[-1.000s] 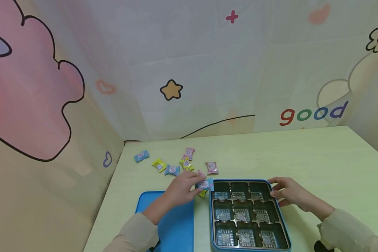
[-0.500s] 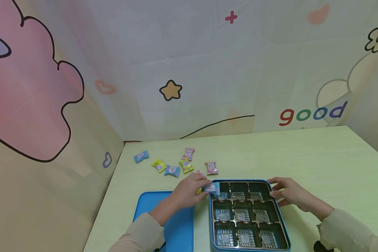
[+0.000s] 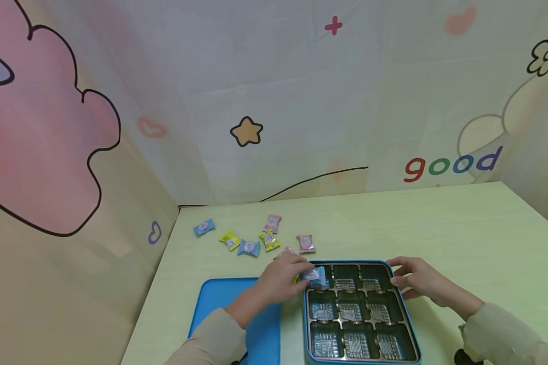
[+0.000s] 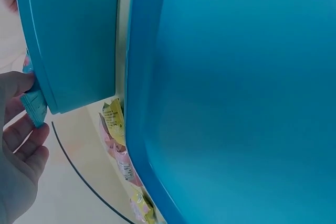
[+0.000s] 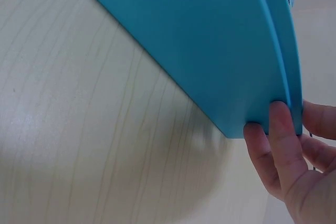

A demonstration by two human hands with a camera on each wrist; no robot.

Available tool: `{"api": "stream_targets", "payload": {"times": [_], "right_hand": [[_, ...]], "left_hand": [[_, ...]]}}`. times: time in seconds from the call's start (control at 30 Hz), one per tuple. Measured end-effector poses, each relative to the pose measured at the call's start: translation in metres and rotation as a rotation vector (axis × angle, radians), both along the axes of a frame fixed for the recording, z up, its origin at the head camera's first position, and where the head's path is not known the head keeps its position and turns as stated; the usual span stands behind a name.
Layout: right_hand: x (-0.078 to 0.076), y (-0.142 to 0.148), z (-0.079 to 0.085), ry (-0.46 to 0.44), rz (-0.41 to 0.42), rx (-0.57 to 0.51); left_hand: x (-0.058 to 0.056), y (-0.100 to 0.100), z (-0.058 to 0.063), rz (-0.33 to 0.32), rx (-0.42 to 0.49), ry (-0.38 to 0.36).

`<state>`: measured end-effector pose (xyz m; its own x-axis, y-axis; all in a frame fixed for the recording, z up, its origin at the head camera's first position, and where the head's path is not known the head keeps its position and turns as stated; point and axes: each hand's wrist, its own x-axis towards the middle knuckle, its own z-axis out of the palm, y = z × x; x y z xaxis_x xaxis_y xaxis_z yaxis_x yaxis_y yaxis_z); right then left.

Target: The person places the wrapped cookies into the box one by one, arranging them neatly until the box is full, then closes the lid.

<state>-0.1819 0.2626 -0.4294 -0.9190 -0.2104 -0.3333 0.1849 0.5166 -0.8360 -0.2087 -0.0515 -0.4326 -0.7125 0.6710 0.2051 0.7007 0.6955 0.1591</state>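
In the head view my left hand [image 3: 280, 279] pinches a blue wrapped candy [image 3: 317, 275] between thumb and fingers. The candy is over the far-left compartment of a blue box [image 3: 365, 361] with a dark, divided inner tray. From the left wrist view, the candy's crimped end [image 4: 35, 107] shows beside the box's upper edge; the rest is partly hidden. My right hand [image 3: 420, 280] grips the box at its far-right corner. In the right wrist view its fingers [image 5: 283, 129] press the outer wall [image 5: 210, 51] near that corner.
Left of the box lies a blue lid [image 3: 265, 329], partly under my left forearm. Behind it are scattered wrapped candies: blue [image 3: 204, 227], yellow [image 3: 230, 240], pink [image 3: 306, 244] and several others. A patterned cloth wall [image 3: 301, 126] rises at the table's back edge.
My left hand has moved right with the blue candy, from beside the box's left rim to over its far-left compartment. The right hand stays at the corner.
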Motion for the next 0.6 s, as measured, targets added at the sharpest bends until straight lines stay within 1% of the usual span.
{"api": "stream_targets", "payload": {"times": [0.33,0.6], "right_hand": [[-0.0002,-0.0003,0.0000,0.001,-0.005,0.010],[0.0001,0.0000,-0.0012,0.003,-0.006,0.006]], "left_hand": [[0.0005,0.0048,-0.0013,-0.029,-0.018,0.027],[0.0004,0.0097,-0.0013,-0.022,-0.064,0.032]]}}
